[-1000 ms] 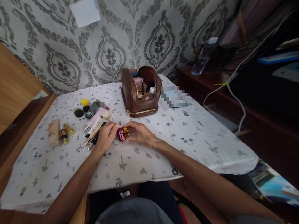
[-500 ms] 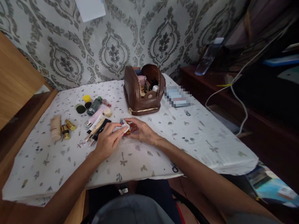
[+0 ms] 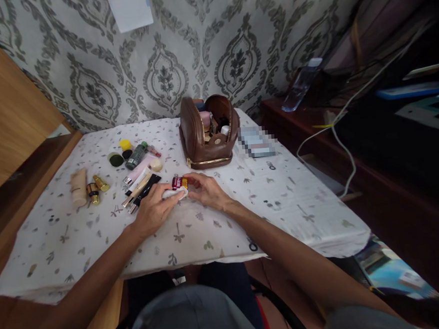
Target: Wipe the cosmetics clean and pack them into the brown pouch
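Note:
My left hand [image 3: 155, 206] is closed on a folded white wipe or pad [image 3: 176, 192] near the front middle of the table. Just behind the wipe is a small red jar with a gold lid [image 3: 177, 183], lying on its side. The fingers of my right hand [image 3: 208, 190] grip it at the gold end. Left of my hands lie slim tubes and a black tube [image 3: 148, 186], close together. A brown leather makeup bag [image 3: 211, 152] stands unzipped behind my hands, with cosmetics showing inside.
On the table's left lie a beige tube [image 3: 79, 188], two gold-capped items [image 3: 93, 193], a dark green bottle [image 3: 135, 157] and a yellow lid [image 3: 125, 144]. A pixelated flat object [image 3: 257, 142] is right of the bag. A clear bottle [image 3: 302, 86] stands farther right, near a white cable [image 3: 350, 163].
The red jar, mostly covered by my fingers before, now shows its red side and gold end. My left hand's wipe has shifted to the near side of it.

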`<state>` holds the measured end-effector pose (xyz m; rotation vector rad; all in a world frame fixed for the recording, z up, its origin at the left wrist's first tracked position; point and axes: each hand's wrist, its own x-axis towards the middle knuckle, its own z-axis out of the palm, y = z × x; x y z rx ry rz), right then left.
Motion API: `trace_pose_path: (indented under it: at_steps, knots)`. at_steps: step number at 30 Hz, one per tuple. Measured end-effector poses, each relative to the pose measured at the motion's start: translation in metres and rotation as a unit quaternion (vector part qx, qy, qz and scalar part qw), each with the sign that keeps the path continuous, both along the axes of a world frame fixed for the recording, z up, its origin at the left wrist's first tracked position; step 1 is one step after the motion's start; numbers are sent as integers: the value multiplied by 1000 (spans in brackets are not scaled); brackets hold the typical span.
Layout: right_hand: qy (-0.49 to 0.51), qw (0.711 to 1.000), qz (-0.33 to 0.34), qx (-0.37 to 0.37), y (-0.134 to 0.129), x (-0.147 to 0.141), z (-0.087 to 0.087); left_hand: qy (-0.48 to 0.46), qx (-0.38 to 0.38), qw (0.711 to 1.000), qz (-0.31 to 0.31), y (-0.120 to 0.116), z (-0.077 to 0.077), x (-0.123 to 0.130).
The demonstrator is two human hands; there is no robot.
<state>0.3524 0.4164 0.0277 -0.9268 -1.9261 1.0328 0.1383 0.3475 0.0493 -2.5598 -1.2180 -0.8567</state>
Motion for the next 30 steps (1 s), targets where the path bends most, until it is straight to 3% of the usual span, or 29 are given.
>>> trace_pose_path:
  at_steps: [9, 13, 17, 21, 30]
  knots:
    - [-6, 998, 57, 18, -2, 0, 5, -123, -42, 991, 11, 8, 13, 7]
    - [-7, 997, 71, 18, -5, 1, 8, -166, -122, 978, 41, 19, 19, 8]
    - [-13, 998, 55, 11, -6, 0, 10, -210, -200, 957, 23, 26, 24, 8]
    - [-30, 998, 45, 41, -4, -2, 8, -223, -231, 947, 8, 26, 28, 7]
    - [12, 996, 84, 21, -8, -2, 9, -260, -330, 907, 32, 33, 23, 3]
